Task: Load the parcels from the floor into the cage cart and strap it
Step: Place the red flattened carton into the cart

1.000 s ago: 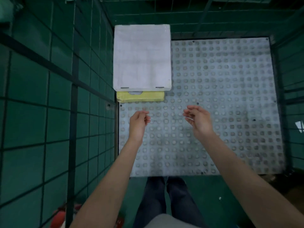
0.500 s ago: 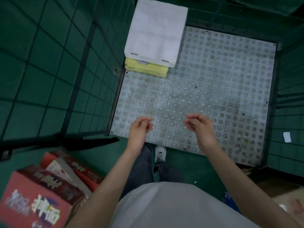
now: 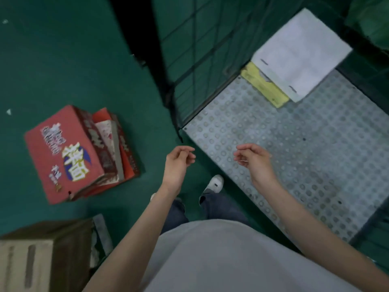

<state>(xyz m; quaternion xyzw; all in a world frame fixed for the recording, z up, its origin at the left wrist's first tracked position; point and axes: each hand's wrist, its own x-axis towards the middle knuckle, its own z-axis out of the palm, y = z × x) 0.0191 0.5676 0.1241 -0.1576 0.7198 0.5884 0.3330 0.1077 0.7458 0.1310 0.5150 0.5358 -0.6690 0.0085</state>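
Both hands are empty: the left hand [image 3: 177, 163] and the right hand [image 3: 253, 159] hang in front of the body with fingers loosely curled, clamped on nothing. They sit over the near edge of the cage cart floor [image 3: 294, 154], a studded metal plate with dark mesh walls [image 3: 189, 49] rising along its left side. Two parcels are already loaded, a flat white box [image 3: 301, 53] stacked on a yellow box [image 3: 263, 85], pushed into the far left corner of that plate; the rest of the plate is bare. On the green floor outside the cart, to the left, lies a red printed box [image 3: 69, 152] with thinner red items leaning against its side, and a brown cardboard box [image 3: 46, 256] sits nearer the person at the lower left. The step in hand looks like the turn between loads. The next move calls for turning left, bending down and taking the red box with both hands. Strapping comes much later.
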